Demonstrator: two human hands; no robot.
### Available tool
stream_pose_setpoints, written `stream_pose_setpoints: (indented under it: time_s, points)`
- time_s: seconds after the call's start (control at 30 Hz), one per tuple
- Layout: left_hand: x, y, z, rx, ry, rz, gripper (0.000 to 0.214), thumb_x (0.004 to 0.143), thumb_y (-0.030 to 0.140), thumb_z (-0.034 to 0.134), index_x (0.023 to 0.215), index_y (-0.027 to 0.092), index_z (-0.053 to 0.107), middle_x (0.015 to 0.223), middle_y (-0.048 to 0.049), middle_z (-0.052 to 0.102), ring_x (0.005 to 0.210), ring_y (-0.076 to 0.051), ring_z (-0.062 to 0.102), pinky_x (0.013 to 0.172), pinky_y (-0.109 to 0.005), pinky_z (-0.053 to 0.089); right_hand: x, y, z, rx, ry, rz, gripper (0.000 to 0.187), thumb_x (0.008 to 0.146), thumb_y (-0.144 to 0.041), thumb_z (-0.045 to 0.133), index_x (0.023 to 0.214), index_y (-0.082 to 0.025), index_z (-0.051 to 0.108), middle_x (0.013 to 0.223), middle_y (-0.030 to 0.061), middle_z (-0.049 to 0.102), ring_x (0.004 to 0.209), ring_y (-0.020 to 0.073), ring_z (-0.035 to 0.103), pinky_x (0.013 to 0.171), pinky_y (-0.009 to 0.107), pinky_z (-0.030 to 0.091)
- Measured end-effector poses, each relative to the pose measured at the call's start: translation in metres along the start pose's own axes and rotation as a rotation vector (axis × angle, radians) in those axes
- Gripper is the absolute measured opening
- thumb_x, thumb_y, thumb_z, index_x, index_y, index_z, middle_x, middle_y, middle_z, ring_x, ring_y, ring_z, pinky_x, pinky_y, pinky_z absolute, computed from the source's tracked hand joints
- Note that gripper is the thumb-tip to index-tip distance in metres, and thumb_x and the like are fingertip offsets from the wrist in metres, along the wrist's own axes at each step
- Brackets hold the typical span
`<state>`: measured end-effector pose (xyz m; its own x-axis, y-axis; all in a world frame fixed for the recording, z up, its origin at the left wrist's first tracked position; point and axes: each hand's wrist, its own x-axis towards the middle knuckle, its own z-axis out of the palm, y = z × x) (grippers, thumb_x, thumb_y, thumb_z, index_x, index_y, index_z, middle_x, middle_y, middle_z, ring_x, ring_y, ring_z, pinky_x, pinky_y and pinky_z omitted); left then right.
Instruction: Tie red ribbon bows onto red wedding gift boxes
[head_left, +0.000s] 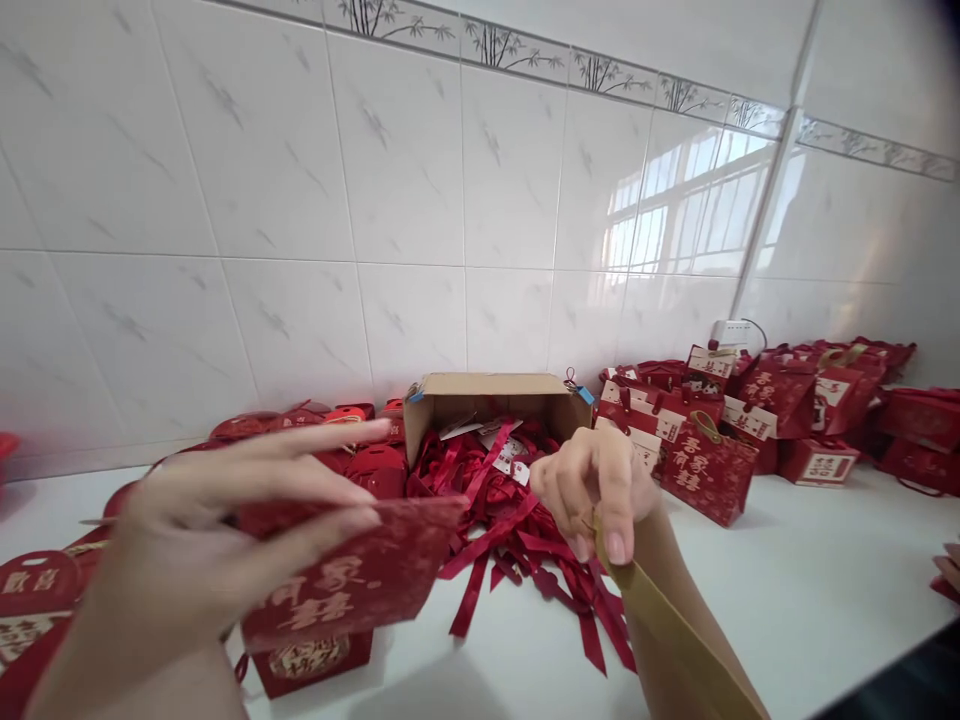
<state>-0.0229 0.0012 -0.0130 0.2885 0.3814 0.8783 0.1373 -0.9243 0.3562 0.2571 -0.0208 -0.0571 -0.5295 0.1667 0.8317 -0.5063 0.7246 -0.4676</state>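
My left hand [225,530] holds a flat red gift box [360,580] printed with gold characters, the fingers stretched along its top edge and the thumb under it. My right hand [600,490] pinches the end of a gold ribbon strip [667,620] between thumb and fingers; the strip runs down along my forearm. Both hands hover above a white counter [810,590], in front of an open cardboard box [491,400] filled with red ribbons [517,550] that spill onto the counter.
Several assembled red gift bags [712,465] stand in a group at the right, along the white tiled wall [375,200]. Flat red boxes [45,590] lie stacked at the left. A small red box [311,660] sits under my left hand.
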Motion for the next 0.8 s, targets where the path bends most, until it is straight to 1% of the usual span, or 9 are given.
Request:
stream_pose_setpoints:
  time_s: [0.1,0.17,0.27,0.37,0.53,0.6,0.67,0.73,0.8]
  points:
    - [-0.003,0.017,0.021,0.011,-0.405,0.346,0.017,0.071,0.010,0.072,0.076,0.026,0.074,0.100,-0.0039,0.075,0.074,-0.017,0.072,0.055,-0.021,0.057,0.003,0.005,0.003,0.049,-0.051,-0.020,0.037,0.078,-0.020,0.069,0.042,-0.023,0.059,0.048,-0.0022,0.062,0.046,0.0067,0.062,0.049,0.015,0.045]
    - [-0.004,0.026,0.034,-0.018,-0.501,0.458,0.012,0.075,0.014,0.070,0.080,0.025,0.072,0.110,-0.0059,0.072,0.062,-0.014,0.070,0.055,-0.023,0.056,0.003,0.010,0.004,0.048,-0.077,-0.024,0.039,0.080,-0.024,0.067,0.041,-0.024,0.058,0.046,-0.0017,0.061,0.045,0.0066,0.060,0.050,0.016,0.046]
    - [-0.008,0.032,0.046,-0.012,-0.527,0.493,0.010,0.078,0.016,0.068,0.081,0.025,0.070,0.114,-0.0034,0.070,0.060,-0.013,0.068,0.057,-0.027,0.054,-0.002,0.019,0.004,0.003,-0.096,0.010,0.040,0.081,-0.036,0.066,0.042,-0.026,0.060,0.043,-0.0014,0.059,0.044,0.0068,0.057,0.051,0.016,0.046]
    - [-0.010,0.031,0.053,-0.024,-0.535,0.483,0.015,0.080,0.011,0.063,0.082,0.024,0.069,0.112,-0.0009,0.071,0.063,-0.012,0.068,0.057,-0.027,0.051,-0.013,0.030,0.002,-0.098,-0.109,0.062,0.041,0.078,-0.052,0.064,0.047,-0.027,0.065,0.044,0.0004,0.058,0.045,0.0082,0.056,0.050,0.017,0.045]
    - [-0.008,0.029,0.062,-0.110,-0.529,0.473,0.014,0.080,0.010,0.064,0.084,0.023,0.069,0.106,-0.0027,0.073,0.065,-0.012,0.068,0.059,-0.025,0.050,-0.018,0.039,0.003,-0.321,-0.034,0.065,0.053,0.074,-0.069,0.055,0.046,-0.025,0.064,0.039,-0.0005,0.050,0.039,0.0076,0.050,0.047,0.019,0.043]
    - [-0.006,0.029,0.064,-0.120,-0.508,0.474,0.015,0.078,0.009,0.065,0.083,0.022,0.070,0.104,-0.0030,0.074,0.065,-0.013,0.069,0.059,-0.025,0.051,-0.011,0.035,0.006,-0.285,-0.012,0.022,0.055,0.076,-0.066,0.056,0.041,-0.025,0.059,0.035,-0.0025,0.046,0.035,0.0063,0.047,0.045,0.018,0.042]
    - [-0.006,0.030,0.065,-0.116,-0.488,0.479,0.016,0.077,0.008,0.066,0.082,0.023,0.070,0.103,-0.0026,0.074,0.062,-0.013,0.068,0.058,-0.025,0.052,-0.001,0.030,0.012,-0.135,0.019,-0.048,0.052,0.079,-0.054,0.063,0.036,-0.025,0.054,0.032,-0.0041,0.045,0.033,0.0054,0.047,0.043,0.017,0.041]
    - [-0.006,0.031,0.065,-0.115,-0.473,0.482,0.017,0.077,0.008,0.065,0.082,0.024,0.070,0.103,-0.0018,0.074,0.059,-0.012,0.067,0.056,-0.026,0.052,0.009,0.025,0.018,0.027,0.067,-0.115,0.051,0.077,-0.042,0.069,0.033,-0.024,0.050,0.031,-0.0052,0.045,0.031,0.0051,0.048,0.042,0.016,0.041]
    - [-0.007,0.032,0.065,-0.124,-0.461,0.475,0.019,0.078,0.007,0.064,0.082,0.025,0.070,0.101,-0.0013,0.075,0.060,-0.012,0.068,0.056,-0.025,0.053,0.016,0.023,0.024,0.104,0.113,-0.169,0.050,0.073,-0.039,0.073,0.031,-0.025,0.049,0.029,-0.0061,0.044,0.030,0.0053,0.047,0.040,0.016,0.041]
